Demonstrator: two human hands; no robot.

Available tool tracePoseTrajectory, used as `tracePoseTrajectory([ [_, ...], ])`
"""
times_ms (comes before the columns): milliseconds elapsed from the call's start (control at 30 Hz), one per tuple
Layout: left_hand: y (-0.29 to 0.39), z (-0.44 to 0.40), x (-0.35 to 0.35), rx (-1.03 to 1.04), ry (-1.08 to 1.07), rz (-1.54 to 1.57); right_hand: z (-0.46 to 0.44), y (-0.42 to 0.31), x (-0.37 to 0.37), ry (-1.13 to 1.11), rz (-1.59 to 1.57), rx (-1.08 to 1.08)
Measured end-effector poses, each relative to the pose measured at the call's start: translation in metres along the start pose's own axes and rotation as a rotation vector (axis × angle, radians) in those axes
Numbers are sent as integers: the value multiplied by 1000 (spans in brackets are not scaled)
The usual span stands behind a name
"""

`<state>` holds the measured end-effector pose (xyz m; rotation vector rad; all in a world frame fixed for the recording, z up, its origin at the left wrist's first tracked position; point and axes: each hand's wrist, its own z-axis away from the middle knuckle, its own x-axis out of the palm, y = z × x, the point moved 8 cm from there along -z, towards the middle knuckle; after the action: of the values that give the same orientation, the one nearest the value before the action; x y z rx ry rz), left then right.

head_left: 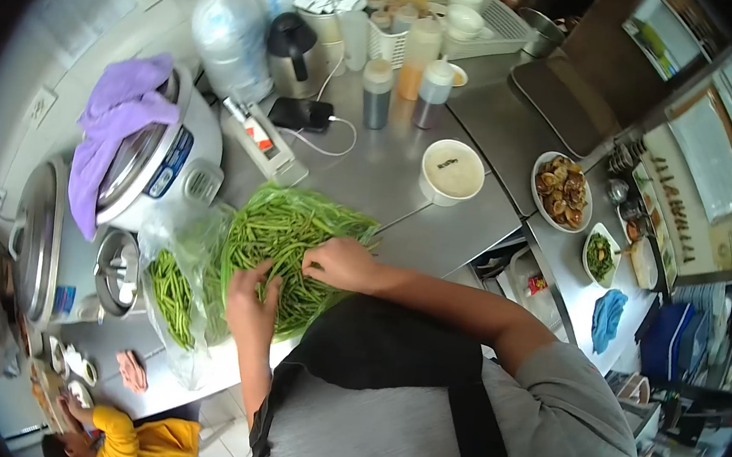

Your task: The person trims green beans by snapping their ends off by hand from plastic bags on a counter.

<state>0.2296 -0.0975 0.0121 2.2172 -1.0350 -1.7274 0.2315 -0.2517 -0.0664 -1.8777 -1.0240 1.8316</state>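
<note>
A heap of green beans fills an opened green plastic bag on the steel counter in front of me. My left hand is at the near left side of the heap, its fingers apart and touching the beans. Over the right part of the pile is my right hand, fingers curled in and closed at the beans; exactly how many it pinches is hidden. Beside the heap on the left lies a clear plastic bag with more green beans in it.
Behind the beans are a long pale box, a phone on a cable and squeeze bottles. A white tub stands right. Large cookers line the left. A person in yellow is at lower left.
</note>
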Motion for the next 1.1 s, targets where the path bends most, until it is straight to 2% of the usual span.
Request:
tracePoseTrajectory([
  [100, -4, 10, 35, -21, -79, -42, 3, -5, -9, 6, -60, 31],
  [233, -13, 9, 43, -97, -78, 23, 8, -5, -9, 4, -112, 2],
  [433, -2, 5, 43, -33, -114, -45, 7, -8, -11, 23, -107, -39],
  [700, 5, 7, 37, 48, -54, 13, 5, -12, -16, 42, -161, -38],
  [800, 12, 2, 24, 98, 37, 83, 7, -14, -17, 38, -228, -1],
  [933, -3, -3, 20, 7, 38, 235, 3, -20, -18, 51, -401, 10],
  [1100, -11, -5, 24, -168, -7, 454, -9, -20, -19, 211, -718, -28],
])
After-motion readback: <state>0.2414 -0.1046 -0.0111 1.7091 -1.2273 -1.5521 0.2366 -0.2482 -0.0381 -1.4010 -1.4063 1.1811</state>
